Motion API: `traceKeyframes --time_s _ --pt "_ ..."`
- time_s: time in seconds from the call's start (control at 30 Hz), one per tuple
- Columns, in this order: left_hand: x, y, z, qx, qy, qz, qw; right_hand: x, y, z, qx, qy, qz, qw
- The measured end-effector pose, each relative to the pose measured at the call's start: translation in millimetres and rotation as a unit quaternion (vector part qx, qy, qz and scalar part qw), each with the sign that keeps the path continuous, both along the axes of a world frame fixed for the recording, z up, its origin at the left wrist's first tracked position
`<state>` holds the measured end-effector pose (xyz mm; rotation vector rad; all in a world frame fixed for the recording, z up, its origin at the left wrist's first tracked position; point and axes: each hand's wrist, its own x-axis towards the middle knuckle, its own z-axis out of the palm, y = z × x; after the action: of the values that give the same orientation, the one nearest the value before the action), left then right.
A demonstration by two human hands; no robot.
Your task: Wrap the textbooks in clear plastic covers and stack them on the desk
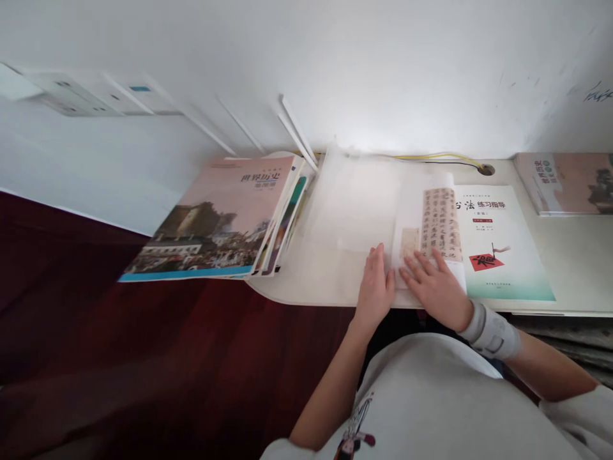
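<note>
R hand (435, 287) open & flat on the book (438, 223), L hand (376, 287) also open, fingers straight, by its L edge, book on table (316, 278) nr front edge, overlapping guide (502, 262) on R, w/ clear sheet (352, 198) L, stack (215, 220) farther L, pink bk (572, 182) far R.
</note>
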<state>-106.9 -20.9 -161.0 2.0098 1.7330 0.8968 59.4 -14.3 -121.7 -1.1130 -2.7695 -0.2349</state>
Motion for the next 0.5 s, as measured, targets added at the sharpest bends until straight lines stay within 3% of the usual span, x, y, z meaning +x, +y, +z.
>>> traceKeyframes --time_s 0.17,0.5 --pt "2 1 -1.9 -0.002 0.135 -0.016 0.991 26 0 6.0 0.035 -0.012 -0.106 0.994" --pt "-1 1 -3.8 0.058 0.144 0.008 0.988 12 -8 -7.9 0.036 0.001 -0.087 0.996"
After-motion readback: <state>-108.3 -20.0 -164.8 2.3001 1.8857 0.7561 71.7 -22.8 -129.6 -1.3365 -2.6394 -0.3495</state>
